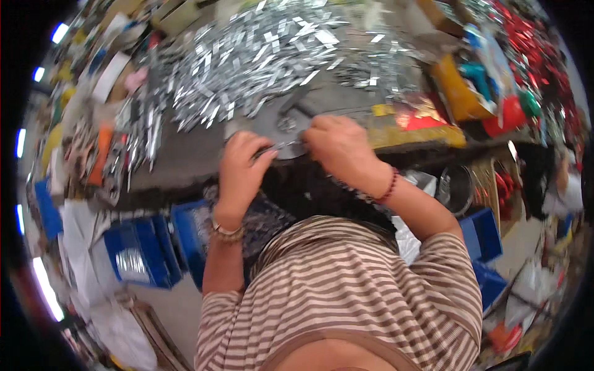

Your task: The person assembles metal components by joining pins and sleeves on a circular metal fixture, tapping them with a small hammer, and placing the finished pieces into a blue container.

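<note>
At the near edge of the workbench [179,151], my left hand [242,167] is closed in a pinch on a small dark, shiny piece. My right hand [340,148] is to its right, with its fingers curled together; what they hold, if anything, is hidden. Between the hands, a thin silvery piece [288,146] shows over a grey plate, too blurred to name. Just beyond my fingers lies a dark angled metal bar [298,106]. A wide heap of flat silver metal strips [253,62] covers the bench behind it.
Right of the heap are a yellow container [459,89], a red shiny sheet [424,117] and a pile of red shiny pieces [535,46]. Cluttered tools and an orange-handled item [101,154] lie left. Blue bins [139,250] stand below the bench edge.
</note>
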{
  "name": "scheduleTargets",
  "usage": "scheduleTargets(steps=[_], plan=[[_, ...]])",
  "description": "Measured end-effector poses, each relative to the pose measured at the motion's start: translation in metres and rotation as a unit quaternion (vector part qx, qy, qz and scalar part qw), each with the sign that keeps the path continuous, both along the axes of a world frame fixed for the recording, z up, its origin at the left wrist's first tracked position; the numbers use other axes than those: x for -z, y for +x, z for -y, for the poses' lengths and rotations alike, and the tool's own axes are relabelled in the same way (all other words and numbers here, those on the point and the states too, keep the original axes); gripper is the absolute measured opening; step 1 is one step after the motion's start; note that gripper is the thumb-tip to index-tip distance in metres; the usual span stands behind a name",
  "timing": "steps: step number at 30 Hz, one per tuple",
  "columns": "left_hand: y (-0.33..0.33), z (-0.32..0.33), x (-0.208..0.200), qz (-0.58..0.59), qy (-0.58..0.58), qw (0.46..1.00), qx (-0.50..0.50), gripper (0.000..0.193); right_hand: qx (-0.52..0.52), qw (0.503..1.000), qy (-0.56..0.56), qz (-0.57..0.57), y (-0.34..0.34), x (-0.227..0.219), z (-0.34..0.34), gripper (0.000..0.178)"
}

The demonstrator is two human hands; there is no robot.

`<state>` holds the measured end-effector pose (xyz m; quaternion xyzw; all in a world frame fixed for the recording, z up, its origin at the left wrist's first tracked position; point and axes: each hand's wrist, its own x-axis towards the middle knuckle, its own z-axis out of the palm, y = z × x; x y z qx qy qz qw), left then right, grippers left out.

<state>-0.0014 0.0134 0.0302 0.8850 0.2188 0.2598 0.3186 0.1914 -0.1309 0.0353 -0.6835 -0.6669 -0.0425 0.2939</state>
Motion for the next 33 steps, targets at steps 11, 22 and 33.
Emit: scheduleTargets(steps=[11, 22, 33], plan=[[-0.007, 0.004, 0.007, 0.007, -0.002, 0.999, -0.045, 0.017, -0.018, 0.999, 0.029, 0.012, -0.01, 0.001, -0.012, 0.008], [-0.005, 0.006, 0.013, 0.017, 0.043, 0.997, -0.054, 0.017, -0.038, 0.999, 0.024, 0.028, -0.005, 0.002, -0.017, 0.008], [-0.002, 0.009, 0.018, 0.035, 0.035, 0.997, -0.062, 0.016, -0.047, 0.998, 0.039, 0.02, -0.006, 0.013, -0.021, 0.009]])
